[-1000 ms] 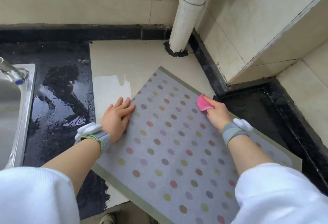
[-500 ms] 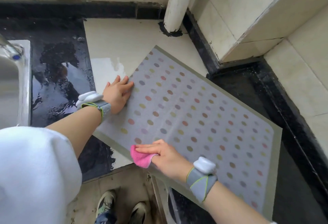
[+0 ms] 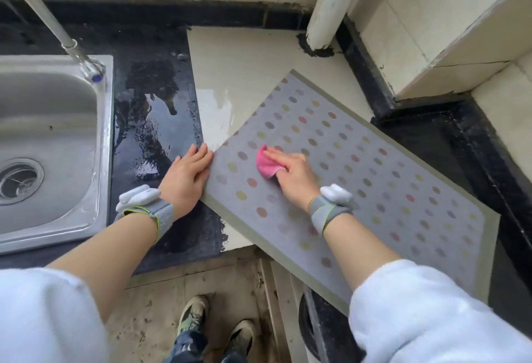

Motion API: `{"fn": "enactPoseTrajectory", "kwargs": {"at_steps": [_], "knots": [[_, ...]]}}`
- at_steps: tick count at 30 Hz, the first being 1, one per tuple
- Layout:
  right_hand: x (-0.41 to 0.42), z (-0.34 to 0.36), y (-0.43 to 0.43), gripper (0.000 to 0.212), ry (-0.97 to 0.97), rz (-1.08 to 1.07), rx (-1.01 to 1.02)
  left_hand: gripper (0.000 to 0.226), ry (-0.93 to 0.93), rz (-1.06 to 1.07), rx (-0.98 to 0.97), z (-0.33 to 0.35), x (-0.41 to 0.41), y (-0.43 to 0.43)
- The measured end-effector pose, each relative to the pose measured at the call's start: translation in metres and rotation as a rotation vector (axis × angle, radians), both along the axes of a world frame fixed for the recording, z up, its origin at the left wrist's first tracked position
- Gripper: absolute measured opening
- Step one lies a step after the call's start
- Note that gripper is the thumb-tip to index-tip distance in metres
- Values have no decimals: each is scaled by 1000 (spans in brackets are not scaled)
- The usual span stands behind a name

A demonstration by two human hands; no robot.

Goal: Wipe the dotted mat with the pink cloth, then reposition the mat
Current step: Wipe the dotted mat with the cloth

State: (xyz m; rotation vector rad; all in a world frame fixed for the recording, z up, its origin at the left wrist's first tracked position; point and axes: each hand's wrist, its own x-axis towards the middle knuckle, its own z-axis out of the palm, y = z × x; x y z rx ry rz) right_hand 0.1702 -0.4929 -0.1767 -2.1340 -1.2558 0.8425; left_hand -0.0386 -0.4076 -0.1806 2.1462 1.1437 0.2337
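Observation:
The dotted mat (image 3: 383,178) is grey with coloured dots and a greenish border. It lies diagonally across the pale counter tile, its near edge hanging past the counter front. My right hand (image 3: 293,174) presses the folded pink cloth (image 3: 266,164) onto the mat's left part. My left hand (image 3: 185,177) lies flat with spread fingers at the mat's left edge, fingertips touching the border.
A steel sink (image 3: 49,144) with a drain and tap pipe (image 3: 43,14) sits at the left. The black counter (image 3: 152,121) between sink and tile is wet. A white pipe (image 3: 331,3) rises at the back. Tiled walls close the right corner. Shoes (image 3: 216,331) stand below.
My right hand has carried the pink cloth from the mat's near edge up onto its left part. My left hand has slid off the dots to the mat's left edge. The view has shifted left.

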Motion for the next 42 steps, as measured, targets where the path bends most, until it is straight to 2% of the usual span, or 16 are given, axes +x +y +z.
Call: {"fn": "enactPoseTrajectory", "kwargs": {"at_steps": [2,6,8,10,14,16,19,23,27,28,30,31,33,35,36,42], "knots": [[-40,5,-33,47,76,140,-5,46,19,-10,-13,4,0,-1],[-85,21,-84,47,254,245,-146,47,50,-53,-43,12,-2,0],[-81,32,-88,49,451,195,-220,48,56,-79,-70,13,-5,3],[-63,42,-80,44,560,43,-178,49,65,-109,-79,12,-8,5],[3,30,-28,42,318,-372,22,49,44,-114,-63,8,-8,6],[19,10,-3,43,140,-496,15,50,49,-112,-56,7,-7,4],[-12,-14,14,48,-77,-311,-72,51,47,-105,-32,2,-8,6],[-82,-1,-23,46,44,89,3,51,78,-114,-39,0,-9,8],[-96,29,-73,49,267,296,-137,50,160,-149,-27,10,-6,5],[-90,36,-78,49,336,267,-165,49,180,-158,-22,11,-4,5],[-62,44,-84,44,433,20,-111,47,226,-159,-8,12,-1,2],[-42,44,-85,41,414,-153,-43,48,249,-151,4,10,0,1],[-13,34,-91,41,215,-400,11,51,296,-146,32,8,3,-2],[-16,18,-98,47,28,-366,-14,55,336,-148,46,5,5,-4],[-29,10,-104,50,9,-291,-22,58,347,-143,52,4,7,-5],[-86,21,-140,54,199,26,-101,62,462,-145,102,14,13,-10]]}}
